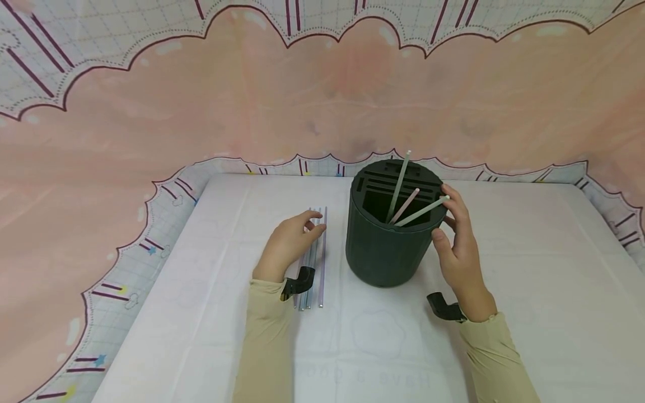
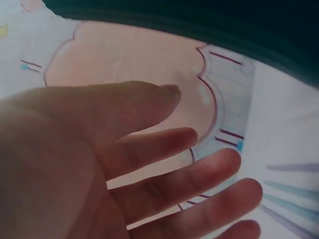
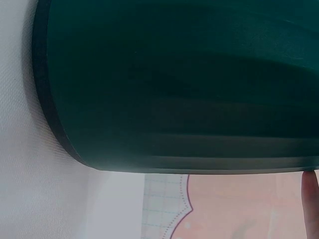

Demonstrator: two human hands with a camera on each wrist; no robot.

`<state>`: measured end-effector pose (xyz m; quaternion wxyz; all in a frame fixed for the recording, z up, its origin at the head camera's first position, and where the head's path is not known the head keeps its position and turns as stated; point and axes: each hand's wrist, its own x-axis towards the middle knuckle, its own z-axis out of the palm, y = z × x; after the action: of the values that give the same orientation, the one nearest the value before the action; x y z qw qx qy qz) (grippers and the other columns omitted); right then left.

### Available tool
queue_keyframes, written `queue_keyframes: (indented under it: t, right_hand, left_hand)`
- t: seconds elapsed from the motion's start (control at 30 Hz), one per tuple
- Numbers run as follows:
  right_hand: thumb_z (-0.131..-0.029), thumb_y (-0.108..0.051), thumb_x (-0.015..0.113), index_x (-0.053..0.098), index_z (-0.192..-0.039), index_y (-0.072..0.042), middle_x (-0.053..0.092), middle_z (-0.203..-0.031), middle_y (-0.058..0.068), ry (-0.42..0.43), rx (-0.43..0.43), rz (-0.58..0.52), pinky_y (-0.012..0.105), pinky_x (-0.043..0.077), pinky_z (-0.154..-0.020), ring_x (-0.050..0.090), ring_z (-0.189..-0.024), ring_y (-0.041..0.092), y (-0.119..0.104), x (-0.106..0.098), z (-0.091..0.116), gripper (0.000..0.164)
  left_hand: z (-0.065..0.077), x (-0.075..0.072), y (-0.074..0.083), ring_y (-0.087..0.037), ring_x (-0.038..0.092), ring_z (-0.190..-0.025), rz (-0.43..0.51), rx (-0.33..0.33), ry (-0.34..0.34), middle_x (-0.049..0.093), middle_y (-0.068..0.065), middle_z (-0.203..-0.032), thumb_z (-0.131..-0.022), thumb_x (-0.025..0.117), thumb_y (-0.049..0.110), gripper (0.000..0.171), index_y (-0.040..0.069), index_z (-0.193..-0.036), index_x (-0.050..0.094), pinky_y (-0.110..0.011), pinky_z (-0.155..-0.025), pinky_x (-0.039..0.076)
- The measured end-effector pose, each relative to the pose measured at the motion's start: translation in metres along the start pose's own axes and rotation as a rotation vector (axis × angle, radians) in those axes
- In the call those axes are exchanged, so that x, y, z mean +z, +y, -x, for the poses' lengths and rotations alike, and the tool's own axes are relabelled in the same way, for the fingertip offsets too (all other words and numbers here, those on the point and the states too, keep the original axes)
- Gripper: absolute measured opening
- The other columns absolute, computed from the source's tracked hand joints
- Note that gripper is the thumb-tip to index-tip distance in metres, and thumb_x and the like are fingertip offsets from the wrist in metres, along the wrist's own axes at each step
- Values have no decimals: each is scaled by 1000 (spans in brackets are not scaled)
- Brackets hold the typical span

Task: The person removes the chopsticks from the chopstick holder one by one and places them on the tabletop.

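A dark green cylindrical container point(image 1: 383, 252) with a slotted, partly open top stands on the white table. Three thin sticks lean out of its opening: a tall pale green one point(image 1: 400, 182), a pink one point(image 1: 407, 203) and another pale green one point(image 1: 425, 210). My right hand point(image 1: 461, 254) grips the container's right side near the rim, thumb in front and fingers behind. To the left, my left hand point(image 1: 289, 243) hovers above several slim bluish and purple sticks point(image 1: 322, 268), its fingers relaxed and nothing held. The left wrist view shows those fingers point(image 2: 199, 174) spread apart.
The white cloth-covered table point(image 1: 544, 280) spreads to both sides. Behind it hangs a peach-coloured patterned cloth point(image 1: 322, 101) with a scalloped border. Black wrist mounts point(image 1: 445, 308) sit on both wrists.
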<state>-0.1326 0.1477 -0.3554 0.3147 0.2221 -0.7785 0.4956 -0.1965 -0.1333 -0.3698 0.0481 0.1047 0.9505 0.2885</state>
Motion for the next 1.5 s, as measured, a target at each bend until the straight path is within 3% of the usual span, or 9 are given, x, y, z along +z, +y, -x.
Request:
queue_keyframes:
  t: [0.2, 0.47, 0.8, 1.0, 1.13, 1.2, 1.33, 1.43, 1.5]
  right_hand:
    - [-93, -35, 43, 34, -125, 8, 27, -140, 17, 0, -7, -6, 26, 30, -95, 27, -127, 31, 2, 0, -2, 55]
    - [-93, -37, 43, 34, -125, 8, 27, -140, 17, -2, 1, -2, 27, 31, -95, 27, -127, 31, 1, -1, -4, 56]
    - [-93, -36, 43, 34, -126, 7, 27, -141, 17, -7, 11, 4, 27, 31, -95, 27, -127, 30, -2, -1, -4, 55]
    - [-93, -37, 43, 34, -125, 7, 27, -141, 16, -9, 15, 7, 29, 31, -94, 27, -127, 29, -2, -2, -4, 56]
    - [-93, -38, 42, 34, -125, 7, 27, -141, 16, -4, 17, 1, 28, 31, -94, 27, -127, 29, -4, 0, -1, 56]
    - [-93, -39, 42, 34, -125, 7, 27, -141, 16, 0, 13, -2, 33, 32, -93, 27, -127, 30, -5, 1, 0, 57]
    - [-92, -40, 42, 34, -124, 8, 27, -141, 17, 5, 8, -1, 48, 32, -89, 27, -127, 31, -7, 2, 2, 58]
    - [-92, -41, 42, 33, -124, 8, 27, -140, 18, 7, 4, 7, 50, 32, -88, 27, -127, 31, -10, 3, 4, 59]
    - [-93, -40, 41, 33, -125, 8, 27, -140, 18, 10, 0, 14, 45, 32, -90, 27, -127, 31, -12, 4, 5, 58]
  left_hand:
    - [8, -10, 26, -10, 53, -72, 25, 89, 109, 58, 6, -88, -89, 51, 37, 32, 21, -115, 57, -26, -57, 43]
    - [18, -18, 53, -7, 53, -73, 87, 273, 265, 56, 9, -85, -85, 60, 32, 30, 19, -111, 59, -23, -59, 42]
    - [31, -16, 81, -3, 51, -77, 162, 480, 444, 55, 5, -89, -86, 60, 26, 22, 15, -104, 61, -16, -58, 42]
    - [36, -9, 99, -5, 48, -71, 174, 581, 489, 53, 4, -94, -87, 58, 29, 23, 13, -102, 63, -14, -57, 38]
    - [43, -7, 108, -5, 48, -75, 165, 645, 485, 55, 5, -94, -86, 59, 28, 21, 13, -100, 65, -13, -63, 37]
    - [46, -6, 112, -5, 48, -77, 146, 673, 481, 57, 6, -94, -86, 59, 27, 20, 14, -99, 66, -14, -65, 38]
    - [51, -5, 116, -7, 49, -82, 99, 705, 483, 59, 5, -99, -86, 60, 27, 21, 15, -102, 66, -15, -68, 39]
    - [53, -4, 117, -8, 47, -82, 59, 704, 482, 59, 5, -102, -86, 59, 28, 24, 16, -106, 66, -15, -67, 39]
    - [54, -2, 117, -8, 45, -80, 18, 696, 486, 60, 6, -102, -87, 58, 30, 26, 17, -108, 65, -15, -65, 39]
